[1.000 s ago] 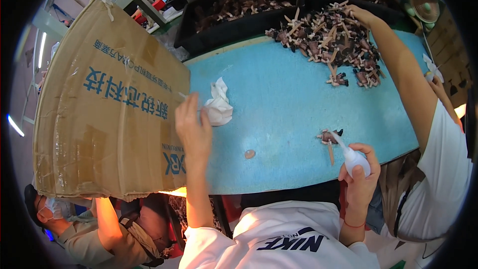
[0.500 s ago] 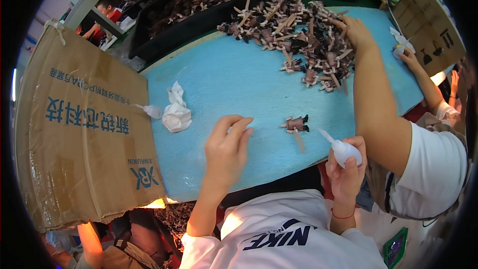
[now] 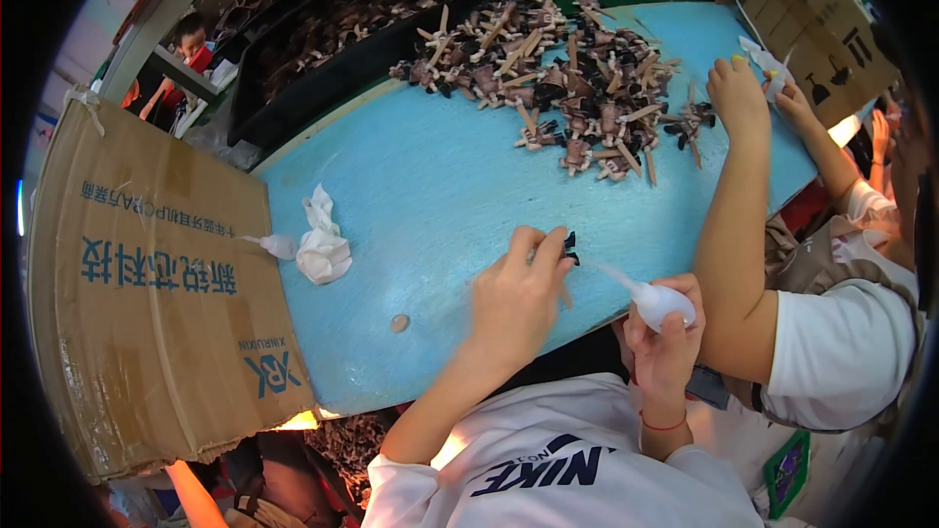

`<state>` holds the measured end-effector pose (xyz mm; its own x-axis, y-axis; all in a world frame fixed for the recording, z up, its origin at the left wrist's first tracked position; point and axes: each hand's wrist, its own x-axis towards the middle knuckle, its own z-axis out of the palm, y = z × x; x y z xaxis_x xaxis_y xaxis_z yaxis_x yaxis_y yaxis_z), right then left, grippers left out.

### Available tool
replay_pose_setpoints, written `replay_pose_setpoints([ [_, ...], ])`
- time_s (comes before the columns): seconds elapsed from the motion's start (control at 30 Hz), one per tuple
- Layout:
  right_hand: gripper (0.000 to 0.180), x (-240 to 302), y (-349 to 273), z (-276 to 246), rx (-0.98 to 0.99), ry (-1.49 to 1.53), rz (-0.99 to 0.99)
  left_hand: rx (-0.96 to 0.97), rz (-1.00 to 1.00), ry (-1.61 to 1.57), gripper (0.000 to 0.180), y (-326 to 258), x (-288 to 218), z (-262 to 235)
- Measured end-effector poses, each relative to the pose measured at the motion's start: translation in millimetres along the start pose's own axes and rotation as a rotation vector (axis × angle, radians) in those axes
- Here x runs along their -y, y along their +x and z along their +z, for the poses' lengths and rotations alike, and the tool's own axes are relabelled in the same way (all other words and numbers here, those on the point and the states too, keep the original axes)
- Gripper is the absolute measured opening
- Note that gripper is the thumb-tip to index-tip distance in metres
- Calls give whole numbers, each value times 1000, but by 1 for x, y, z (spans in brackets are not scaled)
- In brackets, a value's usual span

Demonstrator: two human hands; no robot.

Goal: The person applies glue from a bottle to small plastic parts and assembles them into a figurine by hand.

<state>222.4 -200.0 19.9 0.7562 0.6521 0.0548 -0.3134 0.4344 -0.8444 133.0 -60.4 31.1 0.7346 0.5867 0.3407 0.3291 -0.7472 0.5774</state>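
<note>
My left hand [image 3: 518, 288] is closed round a small brown figurine, whose black boots [image 3: 571, 247] stick out past my fingertips. The rest of its body is hidden behind my fingers. In my right hand [image 3: 665, 342] I grip a white squeeze bottle [image 3: 666, 306]. Its thin, pale nozzle points up and left, toward the boots. A small, round, brownish disc [image 3: 400, 323] lies on the blue table top [image 3: 440, 196], left of my left hand.
Many similar figurines with flat wooden sticks form a pile [image 3: 558, 68] at the far side. Crumpled white tissue [image 3: 323, 240] and another squeeze bottle [image 3: 280, 246] lie by the cardboard box [image 3: 166, 284] at left. A co-worker's arm [image 3: 734, 225] reaches in from the right.
My left hand has moved right and closed on the figurine. The small disc has come into sight on the table. The co-worker's hand has left the pile and moved right, toward the tissue there.
</note>
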Motion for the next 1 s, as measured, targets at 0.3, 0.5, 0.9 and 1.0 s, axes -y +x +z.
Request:
replay_pose_setpoints([
  [0.3, 40, 6, -1, -1, 0, 5, -19, 314, 39, 383, 27, 9, -2, 35],
  [0.5, 36, 2, -1, -5, 28, 35, -10, 257, 150, 354, 24, -13, 7, 13],
  [0.9, 30, 4, -2, 0, 67, 21, 4, 72, 170, 282, 35, -32, 29, -2],
  [1.0, 30, 3, -3, 1, 69, 15, 12, 25, 70, 440, 38, -33, 24, 6],
])
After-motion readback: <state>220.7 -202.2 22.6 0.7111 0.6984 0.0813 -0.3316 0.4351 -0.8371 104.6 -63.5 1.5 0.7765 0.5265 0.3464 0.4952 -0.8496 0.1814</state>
